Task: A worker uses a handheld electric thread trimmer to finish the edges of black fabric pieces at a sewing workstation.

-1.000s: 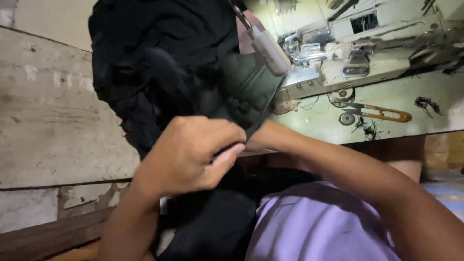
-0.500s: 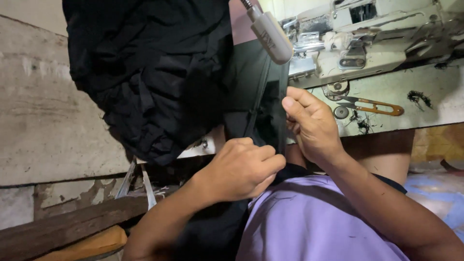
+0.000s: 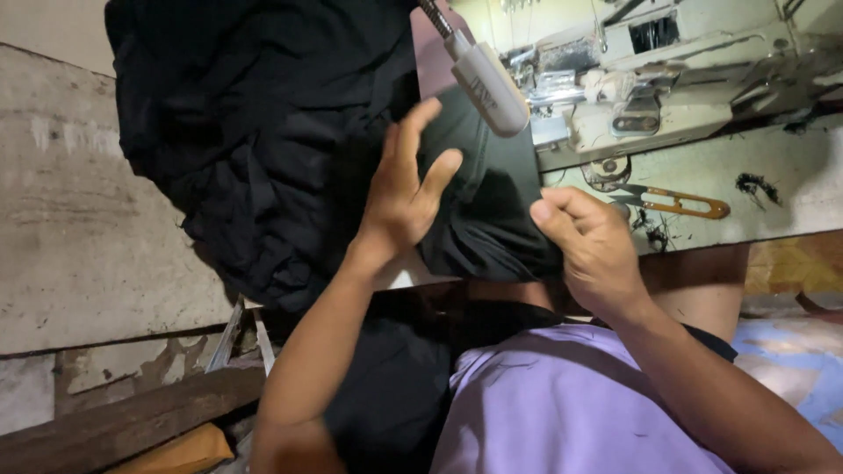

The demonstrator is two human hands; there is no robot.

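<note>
While the left hand (image 3: 399,197) is spread open with the fingers fanned out, it's lying flat against the black fabric (image 3: 263,140), palm down on the cloth and not really gripping anything. The right hand (image 3: 593,246) is a different story: fingers curled in, thumb pressed down, pinching the near right edge of the smoother black piece (image 3: 492,206) that sits between the two hands. So one open and flat, one closed on cloth.

The fabric itself is a big rumpled heap, taking up most of the left and far part of the surface (image 3: 773,211), and it spills over the near edge down into the person's lap, next to the lilac shirt (image 3: 562,404). The flatter piece is right in the middle, just left of the sewing machine.

Other stuff around: the sewing machine (image 3: 650,88) sits at the far right, pale and pretty grubby. A small grey lamp head (image 3: 492,88) on a flexible neck hangs over the cloth, just above the right hand. A pair of orange-handled thread snips (image 3: 676,202) lies on the surface to the right of the right hand, close but not touching. A little tuft of black thread scraps (image 3: 755,186) sits further right. On the left there's a rough concrete wall (image 3: 70,228) and some wooden planks (image 3: 123,421) down near the bottom
</note>
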